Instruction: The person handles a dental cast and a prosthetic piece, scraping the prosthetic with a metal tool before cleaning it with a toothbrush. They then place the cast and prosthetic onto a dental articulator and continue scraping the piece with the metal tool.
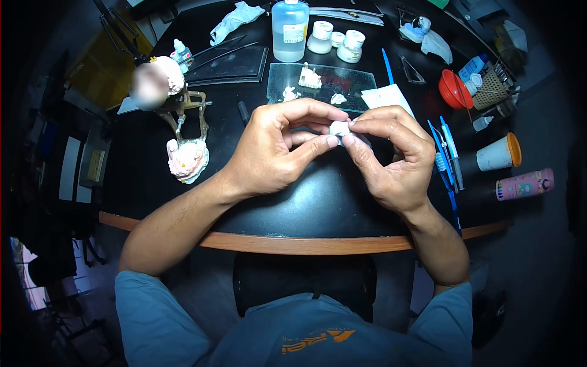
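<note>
A small white piece (340, 128) is pinched between the fingertips of both hands, above the black table. My left hand (284, 144) grips it from the left, with thumb and fingers curled round its edge. From the right, my right hand (394, 147) holds it between thumb and index finger. Just beyond the hands lies a glass plate (351, 82) that bears a pale dental model (310, 77) and small white lumps (338, 98). Part of the piece is hidden by the fingertips.
A metal articulator (194, 116) with plaster models (188, 160) stands at the left. Behind the plate are a large bottle (290, 33) and white jars (350, 46). On the right are blue tools (449, 153), a red bowl (455, 90), a cup (494, 153) and a pink container (524, 184).
</note>
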Demonstrator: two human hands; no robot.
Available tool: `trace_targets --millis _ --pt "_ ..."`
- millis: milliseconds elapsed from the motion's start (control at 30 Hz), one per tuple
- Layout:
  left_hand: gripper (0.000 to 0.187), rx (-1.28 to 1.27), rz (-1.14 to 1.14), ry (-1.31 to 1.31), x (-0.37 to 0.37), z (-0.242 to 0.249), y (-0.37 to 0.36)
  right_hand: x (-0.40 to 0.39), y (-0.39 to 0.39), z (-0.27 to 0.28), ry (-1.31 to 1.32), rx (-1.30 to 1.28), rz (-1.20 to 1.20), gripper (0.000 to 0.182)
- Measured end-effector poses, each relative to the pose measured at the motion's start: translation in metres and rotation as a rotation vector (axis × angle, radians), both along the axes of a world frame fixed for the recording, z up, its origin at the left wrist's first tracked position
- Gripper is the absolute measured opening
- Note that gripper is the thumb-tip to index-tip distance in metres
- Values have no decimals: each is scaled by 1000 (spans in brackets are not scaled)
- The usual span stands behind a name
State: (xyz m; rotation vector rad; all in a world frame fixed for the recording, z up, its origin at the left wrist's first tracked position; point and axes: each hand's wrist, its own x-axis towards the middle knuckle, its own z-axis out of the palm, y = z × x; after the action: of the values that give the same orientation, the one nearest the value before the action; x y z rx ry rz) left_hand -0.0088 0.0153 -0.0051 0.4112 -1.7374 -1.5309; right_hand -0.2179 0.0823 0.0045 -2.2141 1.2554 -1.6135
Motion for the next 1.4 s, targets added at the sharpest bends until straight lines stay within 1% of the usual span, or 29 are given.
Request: trace_targets --millis 167,367,567,700,800,1000,1100,1200,1267,1400 --pt "32 -26 11 -29 1 0 0 0 0 1 15 15 -13 13" --pt "33 -33 13 -40 2 -1 -1 1 0 -1 -44 68 -20 12" --pt "32 -22 12 -35 1 -2 0 -2 -1 0 -18 31 28 12" --pt "31 -18 19 -31 2 -1 0 0 0 1 11 7 5 15" --pt "31 -80 32 -65 2 -2 -1 0 0 1 21 2 17 16" --pt "32 -110 64 -66 2 1 1 0 0 2 28 31 -7 14" --pt "32 -22 64 -85 2 2 2 -1 0 3 35 52 -9 13" --pt "32 107 8 -46 2 1 -2 -1 1 2 5 99 -12 12" --pt "33 99 16 -57 2 2 -1 -1 1 2 -41 127 -14 12" --pt "33 58 18 -56 2 1 -1 -3 0 2 -43 140 7 10"
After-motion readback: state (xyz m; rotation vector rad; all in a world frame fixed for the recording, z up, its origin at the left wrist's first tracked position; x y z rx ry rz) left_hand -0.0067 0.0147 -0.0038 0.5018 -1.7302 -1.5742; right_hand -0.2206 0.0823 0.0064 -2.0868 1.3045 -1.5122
